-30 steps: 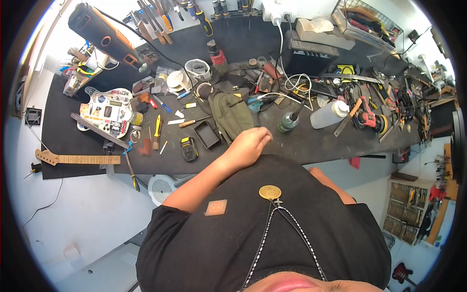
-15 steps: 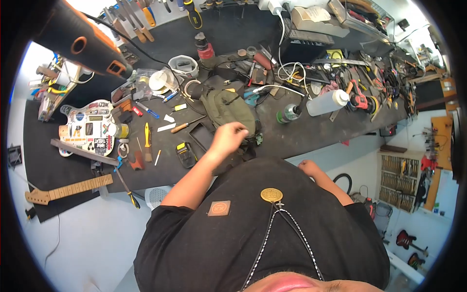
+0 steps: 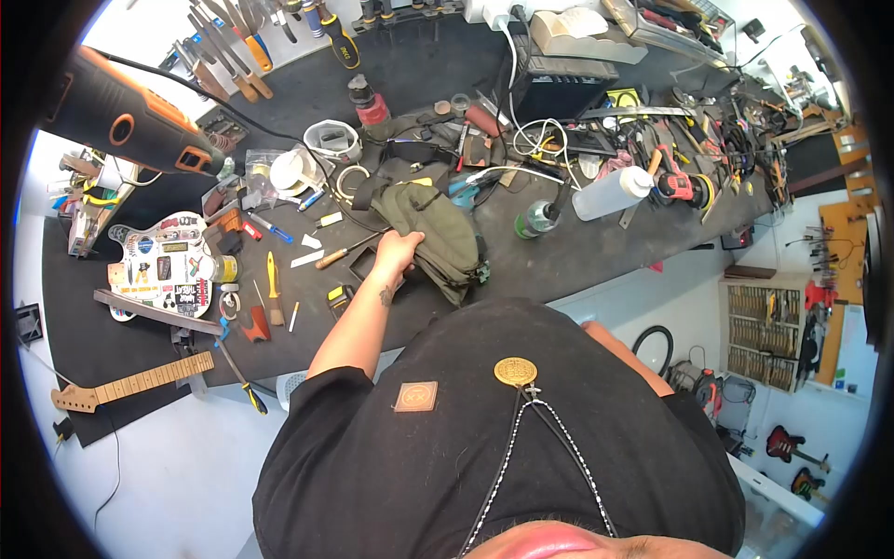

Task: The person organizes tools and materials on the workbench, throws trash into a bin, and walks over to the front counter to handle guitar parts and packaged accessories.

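The guitar body point(image 3: 160, 264) and neck point(image 3: 140, 380) lie leftmost, then the brush point(image 3: 274, 291). The left hand point(image 3: 400, 253) is closed on the near-left edge of the green bag point(image 3: 430, 228) — mid-bench point(image 3: 540, 270), left of the green bottle point(image 3: 537, 220) and white bottle point(image 3: 610, 194). The right hand is hidden by the shirt point(image 3: 559, 419) — its grip can't be told.

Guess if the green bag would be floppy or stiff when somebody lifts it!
The green bag would probably sag, because its cloth looks soft and creased. It seems unlikely to roll, being flattish. Its inside is hidden, so it might be light or heavy.
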Action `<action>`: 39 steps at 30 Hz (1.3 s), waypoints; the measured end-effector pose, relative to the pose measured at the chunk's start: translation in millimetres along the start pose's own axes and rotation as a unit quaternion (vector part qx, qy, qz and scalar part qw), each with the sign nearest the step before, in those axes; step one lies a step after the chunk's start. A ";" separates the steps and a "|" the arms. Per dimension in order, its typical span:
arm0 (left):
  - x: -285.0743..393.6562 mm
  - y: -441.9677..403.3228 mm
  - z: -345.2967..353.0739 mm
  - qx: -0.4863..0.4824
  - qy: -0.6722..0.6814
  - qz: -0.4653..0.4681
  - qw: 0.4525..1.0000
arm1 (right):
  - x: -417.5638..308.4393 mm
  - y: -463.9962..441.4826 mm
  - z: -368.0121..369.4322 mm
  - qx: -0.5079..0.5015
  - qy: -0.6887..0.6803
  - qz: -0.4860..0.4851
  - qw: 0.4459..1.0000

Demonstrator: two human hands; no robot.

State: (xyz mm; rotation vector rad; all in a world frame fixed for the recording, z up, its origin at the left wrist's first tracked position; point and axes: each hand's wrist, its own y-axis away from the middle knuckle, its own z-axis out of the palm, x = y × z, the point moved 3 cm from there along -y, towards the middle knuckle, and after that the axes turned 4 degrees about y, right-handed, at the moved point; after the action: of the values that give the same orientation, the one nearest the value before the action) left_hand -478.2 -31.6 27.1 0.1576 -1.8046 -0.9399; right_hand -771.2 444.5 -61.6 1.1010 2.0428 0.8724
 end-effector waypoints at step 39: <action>169.3 -186.1 57.6 0.086 -0.664 0.174 0.722 | -89.0 -103.9 -132.3 -0.251 -0.038 -0.054 0.966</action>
State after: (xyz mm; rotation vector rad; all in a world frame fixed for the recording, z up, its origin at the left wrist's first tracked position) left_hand -659.8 -214.9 20.6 -0.9792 -3.0622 -0.5580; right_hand -882.0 290.2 -48.6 0.7224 1.6667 1.1878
